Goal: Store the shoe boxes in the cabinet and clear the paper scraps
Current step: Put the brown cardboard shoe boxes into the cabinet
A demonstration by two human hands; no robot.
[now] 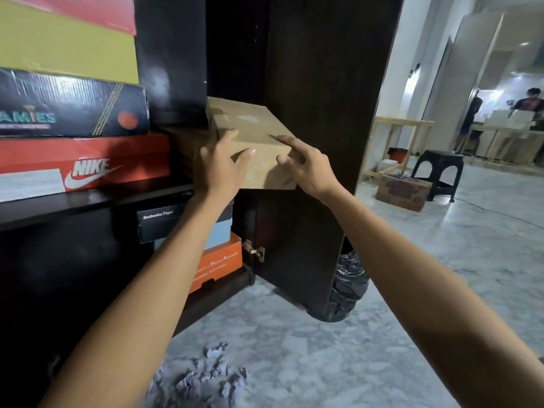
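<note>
Both arms reach forward and up, and both hands grip a plain brown cardboard shoe box (253, 142) at its near end: the left hand (219, 166) wraps the near-left corner with fingers over the lid and thumb across the front face, while the right hand (306, 166) pinches the near-right corner, index finger lying along the lid edge and thumb pressed on the front. The box sits tilted, its far end inside the dark wooden cabinet (309, 83). Left of the grip lie a glossy red Nike box (88, 166) and, on top of it, a ribbed black box (73, 107). Below the grip stand stacked black, blue and orange boxes (217, 260). Under the forearms, crumpled grey paper scraps (203, 375) lie on mottled stone floor (323, 348).
</note>
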